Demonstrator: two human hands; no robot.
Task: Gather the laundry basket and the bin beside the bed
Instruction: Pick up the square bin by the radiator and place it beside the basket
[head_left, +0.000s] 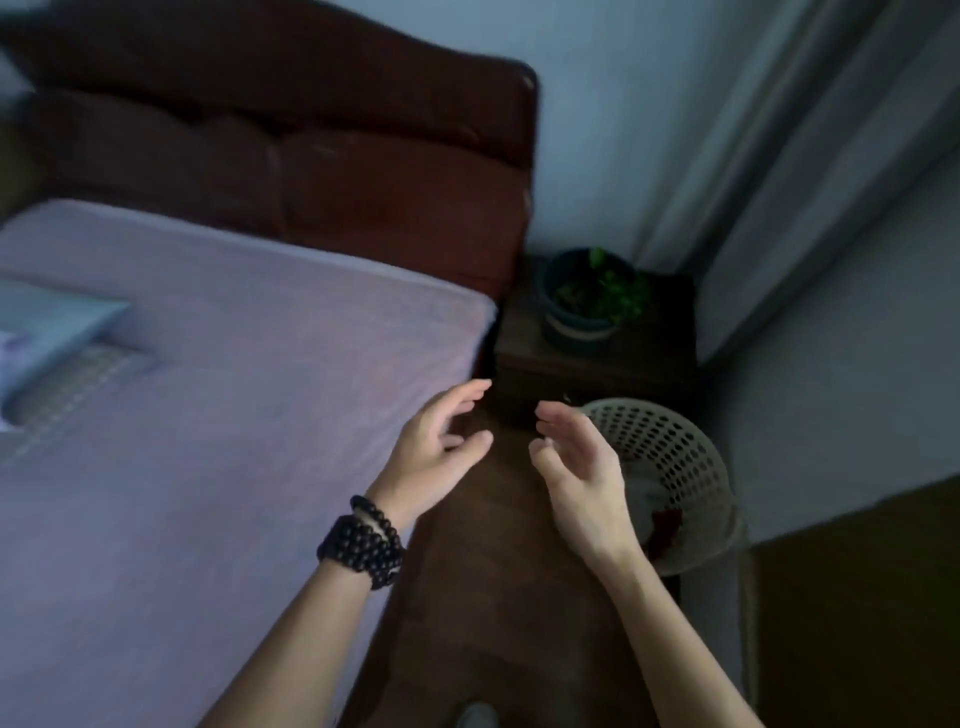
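Note:
A pale perforated plastic basket (675, 457) stands on the wooden floor to the right, between the bed (208, 415) and the wall. Something red and white lies inside it. My right hand (576, 467) hovers open just left of the basket's rim, palm turned inward, holding nothing. My left hand (441, 452), with dark bead bracelets on the wrist, floats open over the bed's right edge, apart from the basket. The two palms face each other. No separate bin is visible.
A dark wooden nightstand (654, 353) beyond the basket carries a potted plant (587, 301). A brown padded headboard (311, 156) rises behind the lilac mattress. Folded cloth (47, 338) lies at the bed's left. Curtain and wall close the right side; a narrow floor strip (493, 597) runs between.

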